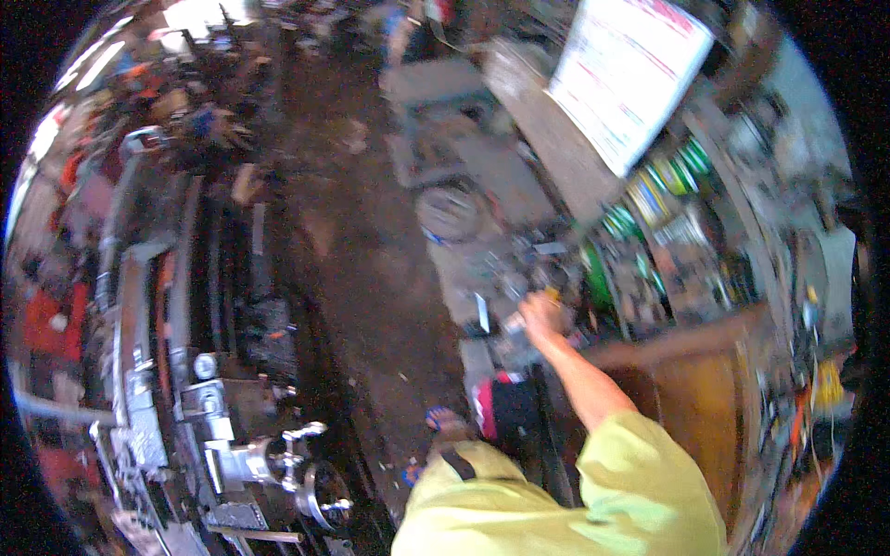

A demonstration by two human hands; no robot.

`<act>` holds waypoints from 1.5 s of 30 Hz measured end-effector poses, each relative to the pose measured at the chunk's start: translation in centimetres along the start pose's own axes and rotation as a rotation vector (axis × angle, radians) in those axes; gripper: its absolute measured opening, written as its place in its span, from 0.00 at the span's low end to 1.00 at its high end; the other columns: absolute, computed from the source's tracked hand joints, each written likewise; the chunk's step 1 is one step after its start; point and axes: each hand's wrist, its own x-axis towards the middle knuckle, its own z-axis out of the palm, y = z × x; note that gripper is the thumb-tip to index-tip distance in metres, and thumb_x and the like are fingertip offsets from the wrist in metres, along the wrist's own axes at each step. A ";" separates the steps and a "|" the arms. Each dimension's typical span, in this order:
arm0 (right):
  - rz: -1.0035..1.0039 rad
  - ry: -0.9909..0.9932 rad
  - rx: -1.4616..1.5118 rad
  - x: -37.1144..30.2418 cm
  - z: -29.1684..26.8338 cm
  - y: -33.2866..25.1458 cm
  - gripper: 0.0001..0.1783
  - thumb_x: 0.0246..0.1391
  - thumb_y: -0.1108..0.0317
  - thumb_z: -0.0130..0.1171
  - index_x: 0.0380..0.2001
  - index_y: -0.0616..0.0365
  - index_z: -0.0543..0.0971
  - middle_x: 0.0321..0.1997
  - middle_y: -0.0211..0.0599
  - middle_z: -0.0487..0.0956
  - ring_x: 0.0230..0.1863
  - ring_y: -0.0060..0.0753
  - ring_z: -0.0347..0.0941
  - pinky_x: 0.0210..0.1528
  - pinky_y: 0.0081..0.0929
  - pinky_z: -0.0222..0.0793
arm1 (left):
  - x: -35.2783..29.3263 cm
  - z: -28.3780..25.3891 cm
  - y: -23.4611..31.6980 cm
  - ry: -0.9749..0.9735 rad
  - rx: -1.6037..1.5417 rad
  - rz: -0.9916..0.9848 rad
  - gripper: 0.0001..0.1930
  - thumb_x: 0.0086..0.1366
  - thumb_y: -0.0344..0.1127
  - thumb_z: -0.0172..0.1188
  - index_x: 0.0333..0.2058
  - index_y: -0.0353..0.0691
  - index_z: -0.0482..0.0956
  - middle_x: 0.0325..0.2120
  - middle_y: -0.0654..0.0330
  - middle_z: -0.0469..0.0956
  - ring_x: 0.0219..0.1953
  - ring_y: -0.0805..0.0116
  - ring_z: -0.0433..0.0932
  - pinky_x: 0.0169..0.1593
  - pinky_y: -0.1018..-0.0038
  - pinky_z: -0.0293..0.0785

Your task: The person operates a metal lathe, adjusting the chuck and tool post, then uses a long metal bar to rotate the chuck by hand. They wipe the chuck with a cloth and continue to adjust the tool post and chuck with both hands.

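My right hand point(542, 312) reaches forward over a heap of grey metal parts point(491, 278) on the ground beside a wooden counter point(691, 366). Its fingers are curled around a small grey metal piece point(514, 322) that sticks out to the left, with a bit of yellow showing at the top of the fist. The picture is blurred, so what the piece is cannot be made out. My arm comes out of a yellow-green sleeve point(640, 463). My left hand is not in view.
A lathe point(236, 445) with a shiny chuck stands at lower left along a long machine bed. A dirt floor point(362, 269) runs up the middle. Shelves of green and mixed items point(667, 213) and a white board point(630, 79) are on the right. My sandalled foot point(447, 423) is below.
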 end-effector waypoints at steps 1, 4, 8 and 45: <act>-0.188 -0.025 -0.302 1.0 -0.6 1.7 0.08 0.45 0.64 0.57 0.19 0.53 0.81 0.30 0.38 0.79 0.36 0.42 0.76 0.37 0.40 0.72 | -0.2 0.3 -1.2 0.005 -0.003 -0.048 0.25 0.60 0.43 0.63 0.50 0.31 0.75 0.43 0.37 0.77 0.47 0.40 0.75 0.52 0.56 0.70; -0.027 -0.216 -0.395 1.3 -1.7 4.2 0.12 0.50 0.64 0.54 0.31 0.54 0.85 0.45 0.40 0.78 0.54 0.44 0.68 0.55 0.49 0.64 | 0.0 1.6 -5.4 -0.008 -0.010 -0.130 0.25 0.60 0.42 0.63 0.51 0.31 0.74 0.44 0.37 0.77 0.48 0.41 0.75 0.52 0.56 0.69; -0.022 -0.443 -0.367 0.2 -0.7 1.4 0.18 0.49 0.58 0.58 0.39 0.58 0.84 0.55 0.47 0.73 0.68 0.53 0.56 0.64 0.55 0.55 | 0.0 3.5 -10.9 -0.019 -0.030 -0.164 0.25 0.61 0.41 0.63 0.53 0.32 0.73 0.46 0.38 0.76 0.50 0.41 0.74 0.54 0.57 0.69; -1.229 0.096 0.127 -13.3 -25.5 -82.5 0.19 0.56 0.49 0.57 0.39 0.51 0.83 0.46 0.40 0.79 0.52 0.43 0.72 0.52 0.49 0.65 | -14.4 3.0 -12.1 0.788 -2.244 -1.224 0.10 0.66 0.38 0.59 0.40 0.40 0.74 0.37 0.58 0.79 0.45 0.63 0.77 0.51 0.59 0.71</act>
